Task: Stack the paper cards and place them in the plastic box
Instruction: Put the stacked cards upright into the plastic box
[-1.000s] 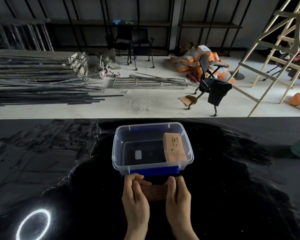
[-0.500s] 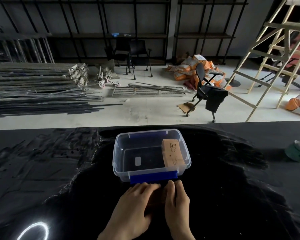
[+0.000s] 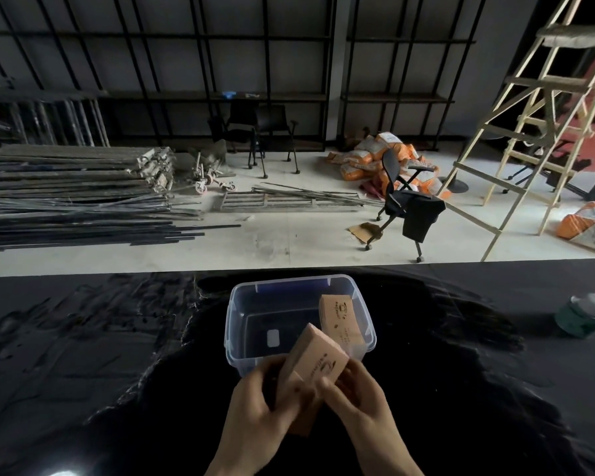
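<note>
At lower centre I see the left hand (image 3: 258, 407) and right hand (image 3: 358, 400) pinching a tilted tan stack of paper cards (image 3: 310, 369) before the clear plastic box (image 3: 241, 324), another tan card stack (image 3: 339, 316) inside.

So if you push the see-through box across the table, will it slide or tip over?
Probably slide. The plastic box is low and wide with a flat bottom, so tipping seems unlikely. It looks light: thin clear walls and only one stack of cards inside. The glossy black table likely lets it glide easily.
</note>
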### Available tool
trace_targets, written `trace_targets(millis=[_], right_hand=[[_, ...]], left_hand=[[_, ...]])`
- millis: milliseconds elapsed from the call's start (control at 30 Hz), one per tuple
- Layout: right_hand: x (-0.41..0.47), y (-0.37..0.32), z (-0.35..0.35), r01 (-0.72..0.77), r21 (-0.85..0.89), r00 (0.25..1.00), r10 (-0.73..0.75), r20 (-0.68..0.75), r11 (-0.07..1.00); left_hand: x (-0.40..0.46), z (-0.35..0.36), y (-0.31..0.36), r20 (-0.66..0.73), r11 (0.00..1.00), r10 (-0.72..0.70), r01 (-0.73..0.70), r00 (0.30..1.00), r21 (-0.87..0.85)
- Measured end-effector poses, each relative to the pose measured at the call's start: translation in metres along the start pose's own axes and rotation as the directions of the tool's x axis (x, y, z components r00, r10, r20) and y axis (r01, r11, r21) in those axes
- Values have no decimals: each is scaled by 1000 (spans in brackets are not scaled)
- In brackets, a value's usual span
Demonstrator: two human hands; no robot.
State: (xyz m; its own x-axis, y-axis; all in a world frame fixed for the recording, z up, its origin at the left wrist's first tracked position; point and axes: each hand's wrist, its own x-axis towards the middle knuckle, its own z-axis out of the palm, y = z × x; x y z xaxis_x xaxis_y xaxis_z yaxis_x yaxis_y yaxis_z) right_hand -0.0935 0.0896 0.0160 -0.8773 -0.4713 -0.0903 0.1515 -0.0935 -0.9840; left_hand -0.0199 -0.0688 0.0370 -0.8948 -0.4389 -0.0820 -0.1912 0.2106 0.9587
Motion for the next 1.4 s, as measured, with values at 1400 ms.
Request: trace_targets(millis=[1400], right_hand=[[-10,-22,-31,243,-903,779,-626,-37,356]], left_hand=[[75,-6,29,-105,909,-396,374,912,-183]])
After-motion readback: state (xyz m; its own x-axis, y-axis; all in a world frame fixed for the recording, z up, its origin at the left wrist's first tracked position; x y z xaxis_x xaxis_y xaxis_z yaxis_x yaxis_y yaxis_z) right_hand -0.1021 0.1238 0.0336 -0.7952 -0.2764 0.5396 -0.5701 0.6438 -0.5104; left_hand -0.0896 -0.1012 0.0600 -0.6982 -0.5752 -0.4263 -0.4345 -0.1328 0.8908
